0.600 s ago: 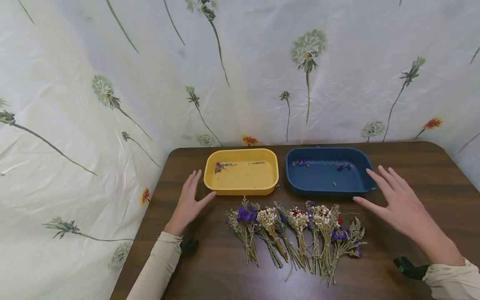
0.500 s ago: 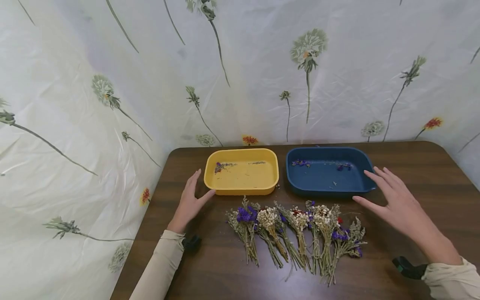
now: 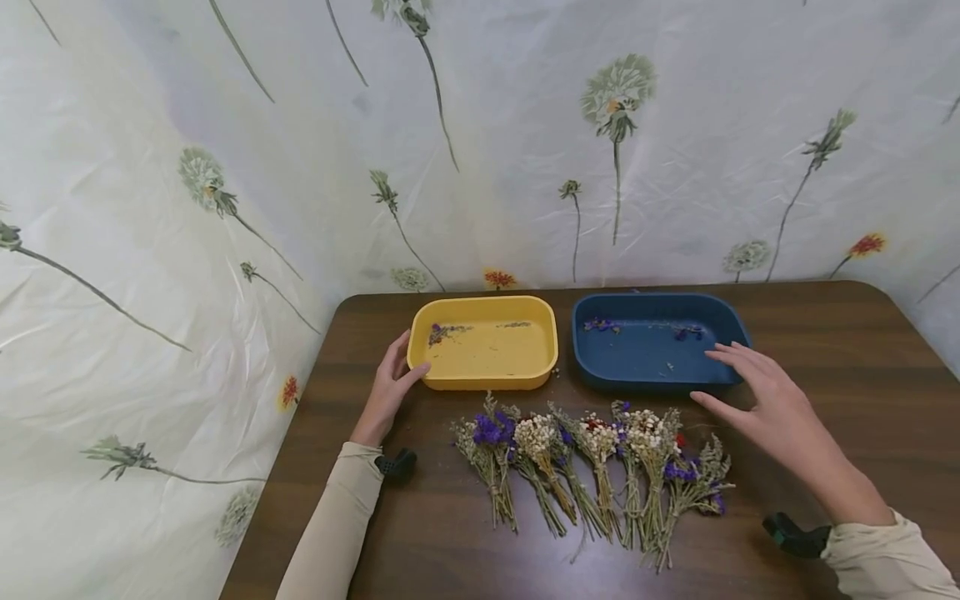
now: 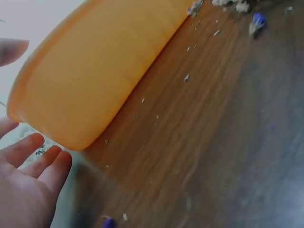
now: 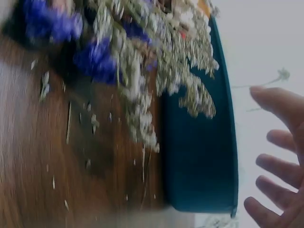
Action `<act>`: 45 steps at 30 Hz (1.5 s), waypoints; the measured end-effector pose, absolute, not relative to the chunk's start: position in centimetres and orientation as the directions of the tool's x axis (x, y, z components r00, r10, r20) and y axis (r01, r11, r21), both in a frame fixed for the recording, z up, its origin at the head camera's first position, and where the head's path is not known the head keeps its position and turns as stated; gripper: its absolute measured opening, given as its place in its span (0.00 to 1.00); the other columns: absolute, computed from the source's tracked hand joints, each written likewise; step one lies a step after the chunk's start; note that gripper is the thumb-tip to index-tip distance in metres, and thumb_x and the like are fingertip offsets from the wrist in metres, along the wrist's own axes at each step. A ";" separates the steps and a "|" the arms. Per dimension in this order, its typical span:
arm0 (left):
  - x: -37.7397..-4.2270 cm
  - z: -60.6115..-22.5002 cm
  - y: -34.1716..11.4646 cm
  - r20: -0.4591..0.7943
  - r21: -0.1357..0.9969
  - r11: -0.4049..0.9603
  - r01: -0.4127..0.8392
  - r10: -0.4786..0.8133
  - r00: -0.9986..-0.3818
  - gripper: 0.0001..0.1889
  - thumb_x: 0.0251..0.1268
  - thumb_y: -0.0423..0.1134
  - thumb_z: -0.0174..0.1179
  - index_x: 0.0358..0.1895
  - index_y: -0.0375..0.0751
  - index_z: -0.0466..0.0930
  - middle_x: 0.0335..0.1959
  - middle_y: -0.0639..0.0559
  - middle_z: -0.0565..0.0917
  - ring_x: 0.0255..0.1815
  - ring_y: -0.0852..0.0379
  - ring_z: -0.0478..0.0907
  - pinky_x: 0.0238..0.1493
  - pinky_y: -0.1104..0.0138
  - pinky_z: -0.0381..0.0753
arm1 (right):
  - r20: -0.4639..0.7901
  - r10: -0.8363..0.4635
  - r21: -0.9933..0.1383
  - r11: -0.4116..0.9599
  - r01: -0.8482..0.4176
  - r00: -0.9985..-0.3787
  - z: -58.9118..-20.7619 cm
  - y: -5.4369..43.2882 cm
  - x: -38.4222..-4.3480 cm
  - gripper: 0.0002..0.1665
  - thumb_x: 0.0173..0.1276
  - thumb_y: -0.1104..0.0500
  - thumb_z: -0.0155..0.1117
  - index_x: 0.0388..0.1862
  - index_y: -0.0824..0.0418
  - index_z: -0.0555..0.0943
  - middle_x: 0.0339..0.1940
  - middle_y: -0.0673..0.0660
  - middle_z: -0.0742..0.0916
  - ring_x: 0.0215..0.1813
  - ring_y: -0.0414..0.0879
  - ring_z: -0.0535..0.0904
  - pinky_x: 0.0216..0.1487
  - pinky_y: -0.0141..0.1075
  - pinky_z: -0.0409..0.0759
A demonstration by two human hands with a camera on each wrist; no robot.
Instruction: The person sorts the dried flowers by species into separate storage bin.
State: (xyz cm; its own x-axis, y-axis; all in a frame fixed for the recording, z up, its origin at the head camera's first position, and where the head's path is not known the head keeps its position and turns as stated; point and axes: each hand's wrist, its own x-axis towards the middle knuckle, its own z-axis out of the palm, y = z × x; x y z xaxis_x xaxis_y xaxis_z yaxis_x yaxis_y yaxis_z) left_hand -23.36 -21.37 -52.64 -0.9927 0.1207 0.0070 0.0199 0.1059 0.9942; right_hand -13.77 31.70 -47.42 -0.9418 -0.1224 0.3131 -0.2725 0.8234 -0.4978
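My left hand (image 3: pixel 385 393) is at the left end of a yellow plastic tray (image 3: pixel 487 384). Its thumb (image 4: pixel 12 51) is over the rim at the front corner, and the fingers (image 4: pixel 57 168) extend beside the end wall. My right hand (image 3: pixel 783 417) is spread over the right front corner of a blue tray (image 3: pixel 652 387), overlapping it in the head view, with nothing in its grasp. In the right wrist view the thumb (image 5: pixel 273 102) stands apart from the other fingers. Small bits of dried flower lie inside both trays.
Several tied bundles of dried flowers (image 3: pixel 600 467), purple, white and grey-green, lie in a row on the dark wooden table (image 3: pixel 450 550) in front of the trays. Loose crumbs (image 4: pixel 186 77) are scattered nearby. A flower-printed curtain (image 3: pixel 510 150) hangs behind the table.
My left hand has moved right and up against the yellow tray's left end. The right hand has shifted left over the blue tray's corner. Trays and bundles stay put.
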 end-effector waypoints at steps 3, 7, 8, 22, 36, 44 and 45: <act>-23.6 -53.1 -21.5 0.009 0.995 0.102 0.022 0.131 -0.991 0.38 0.76 0.38 0.61 0.83 0.57 0.54 0.82 0.50 0.62 0.81 0.47 0.63 0.77 0.44 0.67 | 0.297 -0.125 -0.502 0.823 -0.267 -0.947 -47.3 31.2 -13.7 0.41 0.62 0.49 0.79 0.70 0.62 0.76 0.74 0.74 0.74 0.73 0.75 0.66 0.61 0.77 0.63; -23.7 -53.5 -21.9 0.037 0.994 0.095 0.050 0.137 -0.990 0.39 0.75 0.37 0.62 0.83 0.57 0.54 0.81 0.48 0.63 0.82 0.46 0.62 0.77 0.42 0.66 | 0.303 -0.148 -0.488 0.824 -0.287 -0.941 -47.3 30.3 -13.8 0.39 0.60 0.49 0.81 0.67 0.61 0.78 0.70 0.74 0.77 0.69 0.74 0.70 0.57 0.74 0.69; -23.7 -53.6 -21.9 0.047 0.994 0.092 0.061 0.140 -0.989 0.39 0.75 0.37 0.62 0.83 0.57 0.54 0.81 0.48 0.63 0.82 0.46 0.61 0.77 0.43 0.66 | 0.313 -0.155 -0.482 0.824 -0.297 -0.937 -47.3 30.0 -13.8 0.38 0.60 0.50 0.81 0.66 0.62 0.79 0.69 0.74 0.78 0.68 0.74 0.71 0.56 0.73 0.70; -24.0 -53.6 -22.1 0.078 0.994 0.062 0.091 0.190 -0.979 0.39 0.73 0.39 0.64 0.83 0.58 0.57 0.83 0.53 0.60 0.83 0.47 0.60 0.65 0.73 0.77 | 0.380 -0.202 -0.469 0.799 -0.376 -0.903 -46.8 26.9 -13.4 0.33 0.56 0.56 0.83 0.61 0.59 0.83 0.65 0.68 0.82 0.67 0.68 0.75 0.57 0.69 0.74; -23.9 -54.0 -22.7 0.078 0.994 0.067 0.092 0.185 -0.980 0.39 0.73 0.40 0.66 0.82 0.60 0.58 0.82 0.53 0.61 0.82 0.48 0.62 0.64 0.74 0.78 | 0.395 -0.323 -0.459 0.742 -0.489 -0.860 -47.1 22.4 -12.7 0.24 0.57 0.60 0.82 0.53 0.55 0.86 0.38 0.49 0.90 0.36 0.40 0.85 0.35 0.38 0.84; -23.8 -54.0 -22.5 0.073 0.992 0.087 0.090 0.177 -0.981 0.38 0.74 0.39 0.64 0.82 0.59 0.57 0.83 0.52 0.61 0.82 0.47 0.62 0.78 0.49 0.68 | 0.256 -0.377 -0.570 0.685 -0.454 -0.890 -46.9 19.3 -12.1 0.18 0.61 0.56 0.80 0.50 0.56 0.87 0.36 0.48 0.91 0.29 0.27 0.80 0.28 0.29 0.79; -23.8 -54.0 -22.4 0.070 0.992 0.089 0.086 0.176 -0.982 0.38 0.74 0.40 0.64 0.82 0.60 0.57 0.83 0.52 0.60 0.82 0.47 0.61 0.78 0.47 0.66 | 0.242 -0.383 -0.578 0.681 -0.450 -0.891 -47.0 19.0 -12.0 0.18 0.61 0.55 0.80 0.49 0.57 0.87 0.36 0.48 0.91 0.30 0.27 0.80 0.28 0.29 0.79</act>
